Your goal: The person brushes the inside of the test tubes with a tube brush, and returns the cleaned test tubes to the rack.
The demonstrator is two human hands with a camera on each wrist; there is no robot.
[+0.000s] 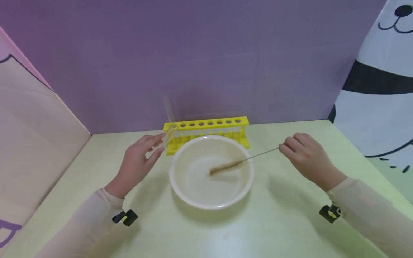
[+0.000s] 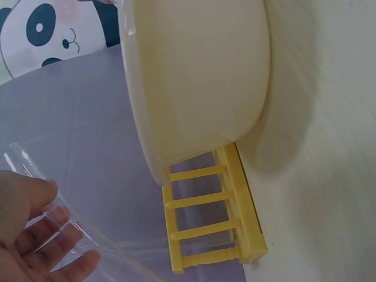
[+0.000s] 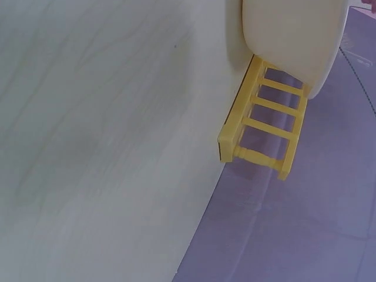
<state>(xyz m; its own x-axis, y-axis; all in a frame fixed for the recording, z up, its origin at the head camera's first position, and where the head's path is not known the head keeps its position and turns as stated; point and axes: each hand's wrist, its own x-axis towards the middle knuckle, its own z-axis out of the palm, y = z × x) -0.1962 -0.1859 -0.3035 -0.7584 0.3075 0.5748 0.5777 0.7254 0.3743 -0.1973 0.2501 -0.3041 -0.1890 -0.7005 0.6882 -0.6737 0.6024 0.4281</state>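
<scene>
Transparent cylindrical tube (image 1: 169, 136), left of centre: we find the left hand (image 1: 138, 157) pinching it; at right, the right hand (image 1: 305, 156), fingers curled, grips a brown-bristled wire brush (image 1: 226, 167).

We could pass over the pale tabletop (image 1: 222, 236) nearest us; beyond, a round cream bowl (image 1: 211, 206), a brown-bristled wire brush (image 1: 226, 166) over its right rim, and a long yellow plastic rack (image 1: 206, 123) stand in the way.
</scene>
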